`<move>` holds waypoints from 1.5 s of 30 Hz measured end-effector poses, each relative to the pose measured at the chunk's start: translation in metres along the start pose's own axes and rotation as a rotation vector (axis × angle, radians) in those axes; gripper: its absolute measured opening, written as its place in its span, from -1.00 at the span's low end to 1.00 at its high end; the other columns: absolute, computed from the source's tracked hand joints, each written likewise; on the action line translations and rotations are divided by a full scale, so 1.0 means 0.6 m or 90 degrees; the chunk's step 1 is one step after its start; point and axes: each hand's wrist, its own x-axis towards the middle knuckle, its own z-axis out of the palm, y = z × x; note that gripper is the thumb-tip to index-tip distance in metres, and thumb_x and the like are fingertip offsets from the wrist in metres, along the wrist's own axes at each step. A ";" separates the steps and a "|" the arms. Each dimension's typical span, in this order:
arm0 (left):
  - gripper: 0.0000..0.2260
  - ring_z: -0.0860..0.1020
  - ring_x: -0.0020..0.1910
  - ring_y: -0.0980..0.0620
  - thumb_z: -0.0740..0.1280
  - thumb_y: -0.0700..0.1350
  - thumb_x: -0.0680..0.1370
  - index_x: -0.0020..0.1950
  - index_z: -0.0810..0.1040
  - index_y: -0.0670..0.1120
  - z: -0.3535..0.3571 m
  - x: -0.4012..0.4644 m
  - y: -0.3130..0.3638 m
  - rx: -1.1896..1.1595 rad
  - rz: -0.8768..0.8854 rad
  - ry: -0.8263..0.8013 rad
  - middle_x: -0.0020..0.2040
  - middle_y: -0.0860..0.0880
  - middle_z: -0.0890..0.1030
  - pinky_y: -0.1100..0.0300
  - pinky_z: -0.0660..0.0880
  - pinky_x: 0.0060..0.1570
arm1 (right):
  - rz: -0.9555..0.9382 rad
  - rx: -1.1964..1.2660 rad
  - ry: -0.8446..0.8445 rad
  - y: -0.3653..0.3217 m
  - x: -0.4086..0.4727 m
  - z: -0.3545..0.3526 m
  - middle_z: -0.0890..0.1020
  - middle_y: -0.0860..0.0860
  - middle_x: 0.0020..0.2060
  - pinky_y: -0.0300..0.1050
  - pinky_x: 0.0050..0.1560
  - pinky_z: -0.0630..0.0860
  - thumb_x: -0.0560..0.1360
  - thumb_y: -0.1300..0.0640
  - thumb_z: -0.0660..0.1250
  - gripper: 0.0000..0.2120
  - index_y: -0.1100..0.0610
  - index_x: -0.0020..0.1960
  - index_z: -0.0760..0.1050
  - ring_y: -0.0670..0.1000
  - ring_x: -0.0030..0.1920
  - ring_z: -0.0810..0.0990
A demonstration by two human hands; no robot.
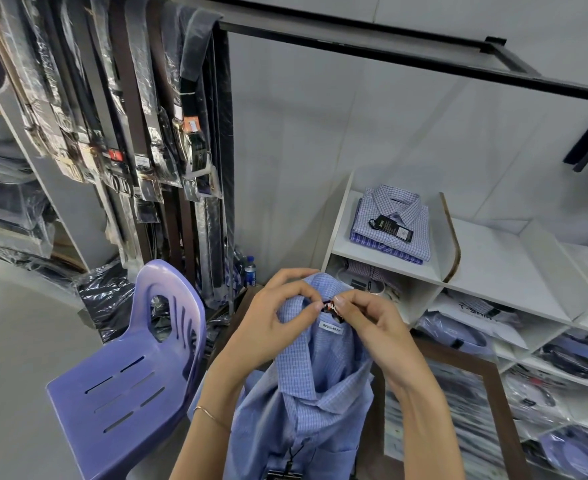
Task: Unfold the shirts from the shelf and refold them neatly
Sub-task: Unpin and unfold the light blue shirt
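A light blue checked shirt (306, 382) hangs unfolded in front of me, collar up, with a white "REGULAR FIT" label inside the neck. My left hand (278, 317) pinches the left side of the collar. My right hand (365, 320) pinches the collar by the dark brand label. A black hang tag dangles low on the shirt front. On the white shelf (500, 268) to the right lies a folded stack of checked shirts (392, 223) with a black tag.
A purple plastic chair (129, 375) stands at my left. Packaged belts (140, 126) hang on a rack behind it. Lower shelf cubbies hold bagged shirts (562, 368). A black metal rail (406, 53) runs overhead. A blue bottle (250, 270) stands on the floor.
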 end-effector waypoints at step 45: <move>-0.42 0.55 0.23 0.01 0.37 0.23 0.44 0.35 0.46 -0.07 -0.017 0.000 -0.055 -0.561 -0.367 0.311 0.32 -0.14 0.51 0.00 0.50 0.23 | -0.050 -0.261 -0.002 0.061 0.003 0.037 0.51 0.13 -0.30 0.01 -0.29 0.45 0.44 -0.10 0.37 -0.65 0.21 -0.20 0.48 0.04 -0.30 0.49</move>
